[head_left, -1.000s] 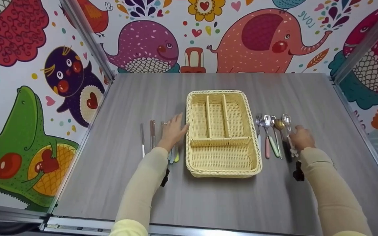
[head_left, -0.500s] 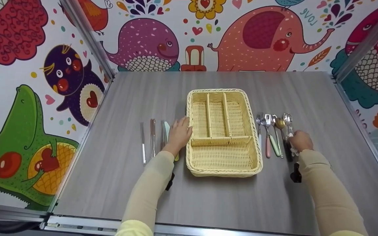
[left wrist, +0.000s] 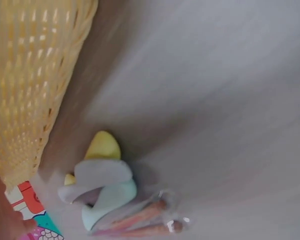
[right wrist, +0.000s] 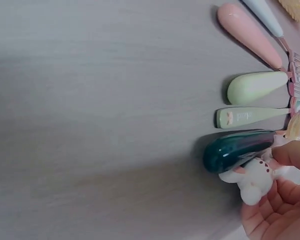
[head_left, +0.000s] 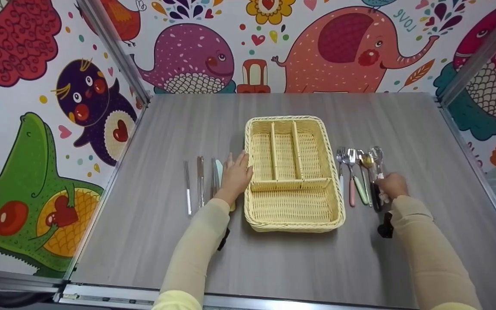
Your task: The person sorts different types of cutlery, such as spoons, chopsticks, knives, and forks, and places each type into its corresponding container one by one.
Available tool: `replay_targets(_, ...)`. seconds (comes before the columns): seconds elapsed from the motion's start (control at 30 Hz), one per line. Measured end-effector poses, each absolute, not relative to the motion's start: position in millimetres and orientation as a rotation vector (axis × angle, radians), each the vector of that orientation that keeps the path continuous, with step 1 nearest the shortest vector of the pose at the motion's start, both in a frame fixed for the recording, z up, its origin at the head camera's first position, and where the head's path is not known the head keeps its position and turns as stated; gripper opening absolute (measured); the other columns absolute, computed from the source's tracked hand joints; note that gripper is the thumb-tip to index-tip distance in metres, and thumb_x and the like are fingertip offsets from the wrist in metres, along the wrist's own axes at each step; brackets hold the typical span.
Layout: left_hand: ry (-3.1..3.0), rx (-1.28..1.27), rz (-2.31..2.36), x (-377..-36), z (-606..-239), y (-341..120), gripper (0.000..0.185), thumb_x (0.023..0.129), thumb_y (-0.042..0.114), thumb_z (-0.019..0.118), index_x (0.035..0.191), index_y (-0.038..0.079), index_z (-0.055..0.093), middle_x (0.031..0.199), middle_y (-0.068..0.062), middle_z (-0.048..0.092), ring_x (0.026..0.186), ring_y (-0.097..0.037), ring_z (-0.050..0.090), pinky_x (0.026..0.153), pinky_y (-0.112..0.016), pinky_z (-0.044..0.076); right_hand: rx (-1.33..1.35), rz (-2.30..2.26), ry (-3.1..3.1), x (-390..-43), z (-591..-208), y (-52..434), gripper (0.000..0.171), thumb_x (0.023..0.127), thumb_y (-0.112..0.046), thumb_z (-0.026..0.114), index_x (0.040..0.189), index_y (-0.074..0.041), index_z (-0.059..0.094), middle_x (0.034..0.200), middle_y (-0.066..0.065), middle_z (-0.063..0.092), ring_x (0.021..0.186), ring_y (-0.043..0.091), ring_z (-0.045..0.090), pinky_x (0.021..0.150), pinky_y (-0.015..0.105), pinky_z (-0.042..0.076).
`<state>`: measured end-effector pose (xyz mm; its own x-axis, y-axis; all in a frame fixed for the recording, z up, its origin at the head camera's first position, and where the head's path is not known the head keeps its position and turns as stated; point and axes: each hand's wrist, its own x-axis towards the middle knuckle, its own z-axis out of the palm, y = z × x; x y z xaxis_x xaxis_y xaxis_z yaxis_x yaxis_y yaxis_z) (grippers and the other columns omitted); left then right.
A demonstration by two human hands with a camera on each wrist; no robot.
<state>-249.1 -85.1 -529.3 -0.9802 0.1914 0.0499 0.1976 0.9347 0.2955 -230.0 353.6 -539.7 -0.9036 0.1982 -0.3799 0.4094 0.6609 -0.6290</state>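
Observation:
My right hand [head_left: 393, 185] pinches the handle of a spoon [head_left: 377, 154] at the far right of a cutlery row. In the right wrist view, a white animal figure [right wrist: 255, 182] decorates that handle, between the thumb and curled fingers. Beside it lies a spoon with a dark handle [right wrist: 237, 150] and gold bowl. My left hand [head_left: 236, 177] rests with extended fingers at the left rim of a pale woven basket [head_left: 291, 227]. The basket has three narrow compartments behind a wide front one.
Left of the basket lie chopsticks [head_left: 187, 189], another brown-topped pair [head_left: 200, 181] and knives, including one with a mint blade [head_left: 219, 167], partly hidden by the left hand. Forks with a pink handle [head_left: 352, 193] and a green handle [head_left: 361, 191] lie right of it. Patterned walls surround the grey table [head_left: 291, 271].
My left hand has moved right from over the knives to the basket's rim, uncovering the mint blade. My right hand has shifted slightly left and taken hold of the end spoon's handle.

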Motion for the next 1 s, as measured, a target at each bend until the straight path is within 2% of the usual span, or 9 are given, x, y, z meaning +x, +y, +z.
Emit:
replay_targets(0.23,-3.064,-0.312,-0.503,-248.9,-529.7,-83.0,0.048,0.098,0.029,0.038,0.140,0.008,0.036,0.147,-0.007,0.031,0.132,-0.045,0.023,0.106,-0.051,0.022,0.551,-1.175,2.554,-230.3,-535.3,360.3,0.012,0.080,-0.009,0.048,0.079,0.002,0.048,0.054,-0.001,0.049,0.043,0.008,0.048,0.042,0.024,0.043)
replay_targets(0.43,-3.077,-0.318,-0.473,-249.8,-528.3,-81.5,0.048,0.098,0.030,0.036,0.141,0.008,0.035,0.147,-0.006,0.031,0.132,-0.044,0.023,0.107,-0.051,0.021,0.554,-1.208,2.670,-237.3,-518.3,356.7,0.025,0.084,-0.013,0.047,0.093,0.010,0.050,0.066,0.003,0.053,0.049,0.007,0.051,0.047,0.023,0.045)
replay_targets(0.5,-3.083,-0.318,-0.469,-250.1,-527.8,-81.2,0.048,0.098,0.030,0.035,0.141,0.009,0.034,0.148,-0.006,0.030,0.132,-0.044,0.023,0.106,-0.051,0.022,0.488,-1.212,2.759,-241.8,-507.4,349.3,0.028,0.085,-0.014,0.049,0.096,0.012,0.051,0.071,0.005,0.053,0.052,0.006,0.049,0.049,0.022,0.044)
replay_targets(0.7,-3.064,-0.321,-0.463,-252.1,-525.9,-82.0,0.047,0.098,0.028,0.038,0.141,0.009,0.036,0.147,-0.006,0.032,0.131,-0.044,0.026,0.105,-0.051,0.025,0.181,-1.216,2.915,-258.0,-472.2,312.1,0.025,0.088,-0.016,0.056,0.088,0.009,0.057,0.075,0.009,0.055,0.059,0.010,0.045,0.052,0.023,0.039)
replay_targets(1.0,-3.066,-0.321,-0.468,-249.0,-527.2,-84.2,0.047,0.098,0.029,0.038,0.140,0.008,0.037,0.146,-0.007,0.033,0.130,-0.045,0.028,0.104,-0.052,0.026,-0.303,-1.208,2.827,-256.2,-448.4,247.5,0.021,0.086,-0.010,0.062,0.096,0.008,0.063,0.085,0.018,0.061,0.069,0.012,0.050,0.059,0.022,0.042)
